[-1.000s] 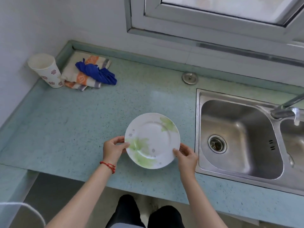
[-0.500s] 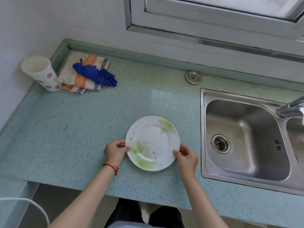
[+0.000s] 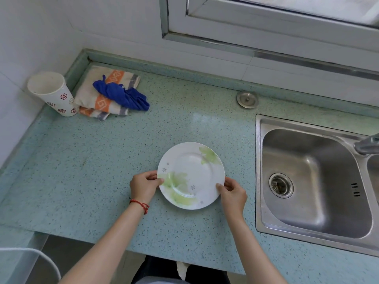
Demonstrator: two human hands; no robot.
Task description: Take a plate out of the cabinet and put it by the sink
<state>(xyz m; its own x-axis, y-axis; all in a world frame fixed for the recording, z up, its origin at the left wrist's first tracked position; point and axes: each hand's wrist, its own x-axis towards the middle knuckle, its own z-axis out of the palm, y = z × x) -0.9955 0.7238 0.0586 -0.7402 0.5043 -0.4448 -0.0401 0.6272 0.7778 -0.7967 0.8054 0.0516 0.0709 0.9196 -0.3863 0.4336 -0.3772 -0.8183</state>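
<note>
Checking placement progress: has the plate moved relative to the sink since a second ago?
Yes, slightly: the plate now sits a little farther left of the sink rim.

White green-leafed plate (image 3: 190,175) lies flat beside the sink (image 3: 258,171).

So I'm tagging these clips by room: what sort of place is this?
Most likely a home kitchen: a steel sink set into a speckled green countertop under a window, a plate in both hands, and a folded dish towel.
</note>
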